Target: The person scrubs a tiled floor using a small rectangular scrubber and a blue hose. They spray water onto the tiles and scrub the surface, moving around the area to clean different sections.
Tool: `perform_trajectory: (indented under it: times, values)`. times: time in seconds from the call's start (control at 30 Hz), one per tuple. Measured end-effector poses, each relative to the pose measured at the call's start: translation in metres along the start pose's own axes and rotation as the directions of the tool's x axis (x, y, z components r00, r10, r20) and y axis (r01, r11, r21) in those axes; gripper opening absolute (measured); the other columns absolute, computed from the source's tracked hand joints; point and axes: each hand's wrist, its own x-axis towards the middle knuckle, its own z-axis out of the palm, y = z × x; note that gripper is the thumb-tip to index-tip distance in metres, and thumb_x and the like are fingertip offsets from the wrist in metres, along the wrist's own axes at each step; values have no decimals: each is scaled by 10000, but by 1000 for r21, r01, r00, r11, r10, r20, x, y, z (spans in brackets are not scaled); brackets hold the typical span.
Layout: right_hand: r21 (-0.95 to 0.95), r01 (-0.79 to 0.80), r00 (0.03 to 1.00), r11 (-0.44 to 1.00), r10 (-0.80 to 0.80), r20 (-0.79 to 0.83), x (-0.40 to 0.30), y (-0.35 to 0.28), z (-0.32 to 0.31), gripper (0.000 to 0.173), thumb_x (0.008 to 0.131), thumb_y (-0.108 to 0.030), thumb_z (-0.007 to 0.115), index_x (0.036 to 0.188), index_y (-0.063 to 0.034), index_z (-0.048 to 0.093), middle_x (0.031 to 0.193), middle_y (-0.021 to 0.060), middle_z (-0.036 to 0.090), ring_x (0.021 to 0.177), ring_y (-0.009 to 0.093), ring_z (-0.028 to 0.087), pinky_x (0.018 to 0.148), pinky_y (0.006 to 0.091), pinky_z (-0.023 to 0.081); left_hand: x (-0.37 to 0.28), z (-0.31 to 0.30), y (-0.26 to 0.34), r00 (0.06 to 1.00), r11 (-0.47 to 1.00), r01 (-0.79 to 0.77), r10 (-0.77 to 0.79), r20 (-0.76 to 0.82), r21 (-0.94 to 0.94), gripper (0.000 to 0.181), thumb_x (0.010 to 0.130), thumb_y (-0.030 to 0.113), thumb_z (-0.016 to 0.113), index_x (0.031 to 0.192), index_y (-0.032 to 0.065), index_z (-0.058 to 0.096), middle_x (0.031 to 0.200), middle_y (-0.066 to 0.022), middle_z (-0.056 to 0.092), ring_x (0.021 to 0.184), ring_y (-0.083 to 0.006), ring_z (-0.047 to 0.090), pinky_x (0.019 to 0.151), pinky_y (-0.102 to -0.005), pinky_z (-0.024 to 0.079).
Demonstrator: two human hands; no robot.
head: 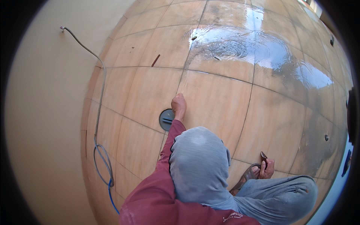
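Observation:
My left hand (pixel 179 103) is stretched forward in a fist above the tiled floor (pixel 216 95). A thin stream of water leaves the fist towards a rippling puddle (pixel 242 47); the hose end inside it is hidden by the fingers. Just left of my wrist, a round dark drain cover (pixel 166 119) is set in the tiles. Low on the right, my right hand (pixel 266 169) is beside my sandalled foot (pixel 247 177). Its fingers pinch a small dark brown curved piece (pixel 263 157), too small to identify. My bent knee (pixel 199 160) in grey trousers rises between the arms.
A grey hose (pixel 103 76) runs from a fitting (pixel 62 28) on the beige wall (pixel 42 112) down to a loose loop, then joins a blue hose (pixel 112 198). A reddish-brown strip (pixel 155 60) and dark debris (pixel 194 38) lie on the tiles. More debris (pixel 326 137) lies right.

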Motion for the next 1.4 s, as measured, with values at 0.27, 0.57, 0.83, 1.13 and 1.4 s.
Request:
perform_trajectory:
  times: [0.27, 0.57, 0.83, 1.13, 1.4]
  values:
    - [36, -45, 999, 998, 44, 25, 0, -7, 3, 89, 981, -43, 582, 1056, 5, 590, 981, 192, 587, 890, 366, 585, 806, 441, 495, 30, -4, -53, 981, 984, -173, 175, -86, 32, 344, 1015, 232, 495, 848, -3, 682, 845, -241, 703, 856, -401, 713, 752, -468, 547]
    - [32, -13, 999, 999, 11, 53, -5, 3, 8, 78, 999, -47, 566, 1052, 4, 593, 1003, 196, 587, 890, 368, 579, 805, 440, 493, 15, -34, -40, 970, 978, -208, 210, -125, 26, 314, 1029, 245, 473, 911, 35, 675, 909, -226, 697, 850, -401, 704, 732, -477, 542]
    - [46, -19, 998, 999, 16, 53, -4, -2, 8, 74, 1014, -60, 568, 1048, 2, 590, 983, 194, 569, 863, 363, 571, 780, 440, 489, 5, -171, -129, 996, 935, -49, 74, -57, 352, 389, 1040, 239, 398, 922, 5, 685, 967, -228, 722, 937, -390, 724, 808, -464, 573]
    - [7, 115, 985, 993, -115, 132, -5, 18, 9, 73, 986, -28, 558, 1046, 8, 581, 957, 194, 554, 846, 368, 554, 759, 457, 473, -13, -230, -349, 920, 912, 313, -223, -321, 264, 349, 1029, 137, 418, 914, -18, 709, 959, -256, 740, 929, -367, 749, 790, -438, 603]
    - [-71, 196, 964, 978, -179, 195, 1, 31, -1, 100, 950, 16, 548, 1047, 15, 573, 947, 206, 547, 842, 383, 544, 755, 472, 464, 11, -201, -350, 955, 753, 172, 32, -296, 635, 196, 976, 52, 527, 879, 57, 697, 881, -174, 745, 808, -320, 760, 674, -402, 612]
